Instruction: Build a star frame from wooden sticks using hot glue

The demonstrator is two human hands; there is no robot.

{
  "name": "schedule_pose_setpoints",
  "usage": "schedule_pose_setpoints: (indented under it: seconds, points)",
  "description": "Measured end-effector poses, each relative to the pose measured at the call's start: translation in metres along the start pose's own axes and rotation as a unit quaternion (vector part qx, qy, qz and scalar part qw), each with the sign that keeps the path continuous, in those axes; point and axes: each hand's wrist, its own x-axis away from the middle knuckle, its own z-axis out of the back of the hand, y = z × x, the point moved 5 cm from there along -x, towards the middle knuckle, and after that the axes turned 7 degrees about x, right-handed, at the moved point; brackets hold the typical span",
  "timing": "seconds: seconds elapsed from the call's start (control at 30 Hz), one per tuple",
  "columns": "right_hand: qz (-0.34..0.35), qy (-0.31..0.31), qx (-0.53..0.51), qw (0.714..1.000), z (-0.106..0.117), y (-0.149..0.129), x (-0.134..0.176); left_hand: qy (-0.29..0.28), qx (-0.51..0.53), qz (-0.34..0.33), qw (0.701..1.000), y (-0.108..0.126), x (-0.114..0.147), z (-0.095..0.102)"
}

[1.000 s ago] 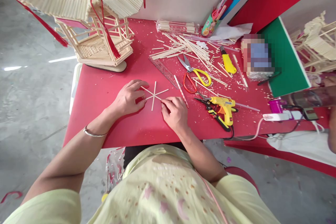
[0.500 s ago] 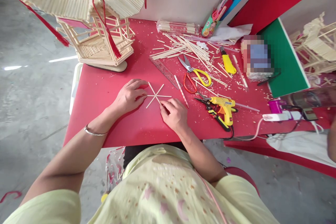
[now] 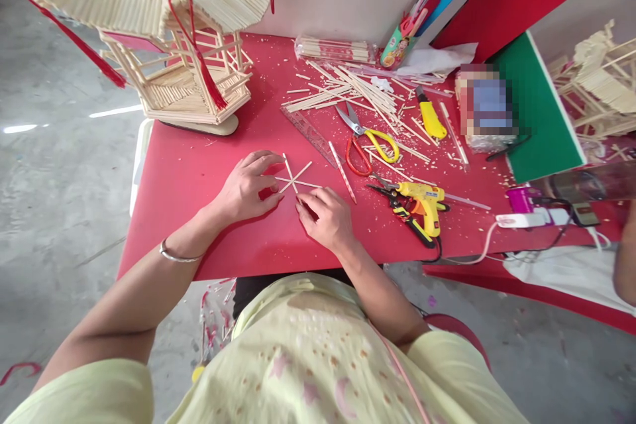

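Observation:
Three thin wooden sticks cross at their middles as a six-pointed star (image 3: 293, 181) lying on the red table (image 3: 248, 245). On its left, my left hand (image 3: 248, 187) has thumb and fingers apart, with the fingertips by the upper stick end and the thumb by the lower-left one. My right hand (image 3: 325, 215) is closed in a pinch at the star's lower end, where the fingers hide the stick tip. A red-and-white pencil (image 3: 342, 171) lies just right of the star, beside a clear ruler (image 3: 309, 134).
A stick-built pavilion model (image 3: 193, 89) with red tassels stands at the back left. Scissors (image 3: 366, 139), a yellow utility knife (image 3: 430, 114), pliers (image 3: 405, 215) and a glue gun (image 3: 424, 202) lie right. Loose sticks (image 3: 348, 89) are heaped behind; a power strip (image 3: 521, 220) sits far right.
The star has turned slightly clockwise. My left thumb has come down to its lower-left end, and my right hand has shifted a little left along with the lower stick end.

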Motion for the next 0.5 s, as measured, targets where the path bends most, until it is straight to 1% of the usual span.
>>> schedule_pose_setpoints:
  seconds: [0.13,0.3,0.5]
  points:
    - [-0.003,-0.008,0.000,1.000,0.001,-0.001,0.000,0.019,0.019,0.009,1.000,-0.003,-0.002,0.006]
    - [-0.004,-0.016,-0.007,1.000,0.002,-0.001,-0.001,0.045,-0.001,0.069,0.997,-0.012,0.000,0.014]
    - [0.004,-0.006,-0.009,1.000,0.002,-0.001,-0.001,-0.018,0.039,0.178,0.983,-0.018,0.007,0.007]
